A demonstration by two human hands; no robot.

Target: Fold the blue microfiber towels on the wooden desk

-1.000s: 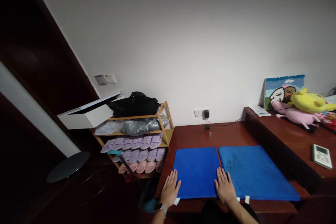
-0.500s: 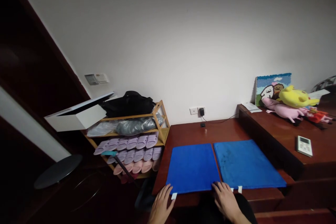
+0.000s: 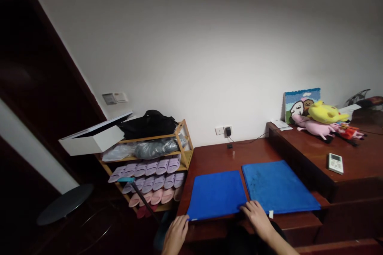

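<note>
A bright blue cloth (image 3: 217,195) lies flat and roughly square on the dark red wooden desk. At its near left corner, my left hand (image 3: 177,232) has its fingers closed together on the edge. My right hand (image 3: 257,219) grips the near right corner between thumb and fingers, and that corner looks slightly creased. Beside it, to the right, rests a second blue cloth (image 3: 281,187), a little lighter, with dark stains and a white tag at its near edge. Neither hand is on this one.
A wooden shoe rack (image 3: 187,155) with several purple and pink slippers stands left of the desk (image 3: 209,155), a black bag (image 3: 149,124) and white box (image 3: 92,140) on top. Plush toys (image 3: 326,113) and a white remote (image 3: 335,163) lie on the raised surface at right.
My fingers have gone from resting open at the cloth's near corners to closing on them. The near left corner has shifted slightly left, and its white tag is now mostly hidden.
</note>
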